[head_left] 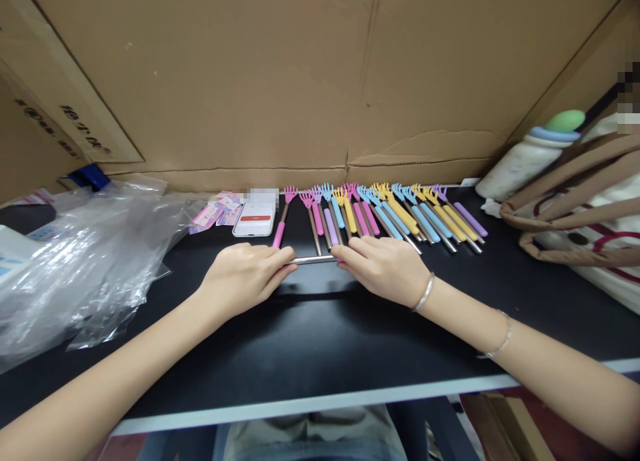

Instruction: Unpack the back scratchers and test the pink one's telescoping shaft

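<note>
My left hand and my right hand pinch the two ends of a slim metal rod, held level above the black table. Only its middle shows; both ends are hidden in my fingers. It resembles the shafts of the back scratchers behind it. Several of these back scratchers lie in a row just beyond my right hand, with pink, blue, yellow and purple claw heads and handles. One pink back scratcher lies a little apart at the row's left end, behind my left hand.
Clear plastic bags are heaped on the left. A white phone lies beside small printed cards. At right stand a white bottle and a bag with brown straps. Cardboard walls the back; the table edge is nearest me.
</note>
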A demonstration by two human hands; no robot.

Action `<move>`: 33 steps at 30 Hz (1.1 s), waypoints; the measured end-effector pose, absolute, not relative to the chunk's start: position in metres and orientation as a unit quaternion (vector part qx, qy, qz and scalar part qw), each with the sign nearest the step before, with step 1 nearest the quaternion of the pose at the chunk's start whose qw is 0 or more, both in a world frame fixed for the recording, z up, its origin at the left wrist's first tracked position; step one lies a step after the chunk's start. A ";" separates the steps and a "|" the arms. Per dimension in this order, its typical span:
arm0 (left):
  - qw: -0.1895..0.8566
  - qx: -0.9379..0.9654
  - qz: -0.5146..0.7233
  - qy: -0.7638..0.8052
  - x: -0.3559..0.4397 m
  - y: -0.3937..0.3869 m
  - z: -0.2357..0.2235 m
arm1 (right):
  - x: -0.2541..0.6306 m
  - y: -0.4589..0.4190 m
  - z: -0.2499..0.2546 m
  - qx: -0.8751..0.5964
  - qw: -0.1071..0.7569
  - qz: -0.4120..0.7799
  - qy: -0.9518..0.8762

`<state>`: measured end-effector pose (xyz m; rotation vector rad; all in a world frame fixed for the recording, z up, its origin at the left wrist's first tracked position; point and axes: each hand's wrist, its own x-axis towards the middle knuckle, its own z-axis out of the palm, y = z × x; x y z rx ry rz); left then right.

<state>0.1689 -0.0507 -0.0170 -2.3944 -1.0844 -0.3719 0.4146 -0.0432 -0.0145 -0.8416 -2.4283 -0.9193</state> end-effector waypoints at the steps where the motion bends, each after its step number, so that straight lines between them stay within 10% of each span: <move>1: 0.245 -0.873 -0.135 -0.400 0.169 -0.051 -0.017 | 0.415 -0.043 -0.015 -0.304 0.204 -0.327 -0.871; 33: 0.210 -0.864 -0.152 -0.431 0.169 -0.050 -0.012 | 0.417 -0.045 -0.010 -0.326 0.192 -0.303 -0.875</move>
